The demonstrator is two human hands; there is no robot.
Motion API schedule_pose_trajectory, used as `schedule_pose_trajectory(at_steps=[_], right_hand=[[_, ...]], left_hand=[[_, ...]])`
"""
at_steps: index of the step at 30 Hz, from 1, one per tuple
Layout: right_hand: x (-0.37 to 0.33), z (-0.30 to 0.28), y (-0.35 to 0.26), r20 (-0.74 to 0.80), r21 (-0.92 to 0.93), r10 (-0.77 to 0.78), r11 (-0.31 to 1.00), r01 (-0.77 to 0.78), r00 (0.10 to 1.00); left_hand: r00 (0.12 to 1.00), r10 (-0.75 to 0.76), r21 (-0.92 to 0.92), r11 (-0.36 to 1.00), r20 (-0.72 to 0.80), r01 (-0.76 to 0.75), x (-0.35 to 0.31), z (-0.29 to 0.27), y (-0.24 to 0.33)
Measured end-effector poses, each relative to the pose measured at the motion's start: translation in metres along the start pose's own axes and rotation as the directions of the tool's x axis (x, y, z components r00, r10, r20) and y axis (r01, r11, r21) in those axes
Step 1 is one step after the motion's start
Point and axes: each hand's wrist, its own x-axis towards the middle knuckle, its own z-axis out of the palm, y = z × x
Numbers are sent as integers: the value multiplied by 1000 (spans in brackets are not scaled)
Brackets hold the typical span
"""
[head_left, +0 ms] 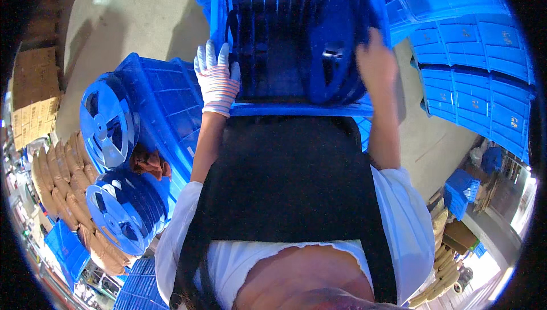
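Observation:
In front of me is a deep blue plastic crate [302,109] with dark blue reels [333,42] standing on edge inside it. My left hand [218,82] wears a striped white glove and lies over the crate's left rim, its fingers stretched out. Bare and smeared by motion, my right hand [378,62] is at the crate's right side, beside the outermost reel; its fingers cannot be made out. Shadow hides much of the crate's inside, where several upright reel edges show at the far end.
On blue crates [165,99] to my left rest a clear blue reel [103,130], a stack of reels [134,204] and a brown cloth [152,164]. Stacked blue crates [473,90] stand right. Filled brown sacks [62,176] and cardboard boxes [35,82] are farther left.

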Motion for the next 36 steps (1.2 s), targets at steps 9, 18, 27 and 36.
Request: schedule_pose_trajectory(at_steps=[9, 18, 27, 36], right_hand=[[-51, -113, -2, -421, 482, 62, 861, 165, 905], [-45, -27, -45, -399, 155, -126, 967, 202, 908], [-41, 34, -72, -251, 193, -158, 958, 210, 955], [-34, 140, -104, 239, 303, -183, 947, 106, 954]], left_hand=[[1000, -20, -146, 989, -21, 17, 1, 6, 0], [999, -29, -146, 989, -13, 27, -1, 6, -4], [1000, -17, -141, 990, -22, 14, -2, 9, -4], [999, -20, -79, 997, 43, 23, -3, 2, -1]])
